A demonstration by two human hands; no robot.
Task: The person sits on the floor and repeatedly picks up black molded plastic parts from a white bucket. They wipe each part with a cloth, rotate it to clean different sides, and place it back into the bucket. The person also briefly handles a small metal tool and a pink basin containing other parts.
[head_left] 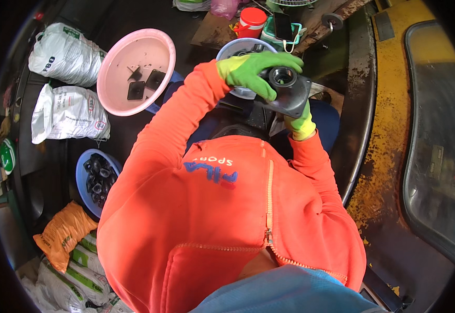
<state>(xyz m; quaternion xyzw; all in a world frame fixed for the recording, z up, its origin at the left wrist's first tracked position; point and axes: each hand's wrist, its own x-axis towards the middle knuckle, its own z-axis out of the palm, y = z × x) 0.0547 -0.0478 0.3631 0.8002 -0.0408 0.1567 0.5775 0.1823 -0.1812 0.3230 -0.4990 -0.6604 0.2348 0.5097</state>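
A black plastic part [292, 97] with a flat squarish plate and a raised round collar is held up in front of my chest. My left hand [256, 73], in a green and yellow glove, is closed on its left side, the fingers reaching behind the collar and the thumb on the near side. From below right, my right hand [303, 124], gloved alike, grips the part's lower edge. Most of its fingers are hidden behind the plate. Just beyond my hands stands a pale blue basin [232, 49] with dark pieces in it.
To the left, a pink basin [113, 99] holds a few black square parts. A blue tub [84, 190] is full of black rings. White sacks [71, 112] and an orange sack [65, 235] lie along the left. A rusty yellow machine [389, 130] borders the right; a red-lidded container [252, 18] stands far ahead.
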